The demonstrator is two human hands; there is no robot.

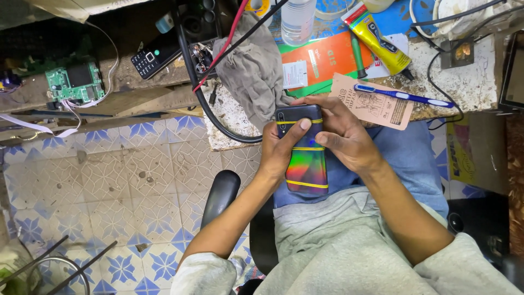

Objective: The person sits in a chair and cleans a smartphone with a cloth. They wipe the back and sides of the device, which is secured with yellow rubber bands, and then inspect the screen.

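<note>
Over lap, both hands (311, 145) grip banded smartphone (303, 150) back-up, long axis vert., camera end twd bench (469, 82).

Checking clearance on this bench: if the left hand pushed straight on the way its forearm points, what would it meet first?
Likely the grey cloth just beyond the phone that the left hand grips; depth is unclear.

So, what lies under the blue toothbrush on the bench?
Under the blue toothbrush lies a tan printed card on the speckled bench. What the card covers cannot be seen.
</note>
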